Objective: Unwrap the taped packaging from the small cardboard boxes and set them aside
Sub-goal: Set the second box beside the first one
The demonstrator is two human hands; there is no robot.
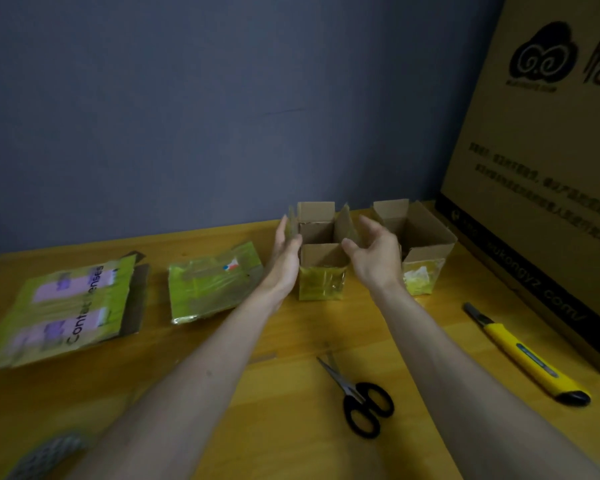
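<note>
Head view: both hands are out over the yellow table, framing the middle box, which stands upright near the far edge with all four flaps up and yellow tape around its lower half. The left hand lies flat-fingered along the box's left side, at or just touching the left flap, fingers straight and gripping nothing. The right hand sits just right of the box, fingers loosely curved toward the right flap, thumb at the near corner; it looks relaxed and not clamped, though actual contact is hard to make out. So the box is dead between the palms, straight ahead, each hand about equally near, and a squeeze inward looks like all that's needed to lift it or shift it aside. Count them up: two open boxes standing, the second box just to the right and behind the right hand, also taped low. Two flattened taped packs lie to the left, one near the left wrist, a bigger printed one farther out. One pair of scissors, one yellow knife, one big carton leaning at right.
</note>
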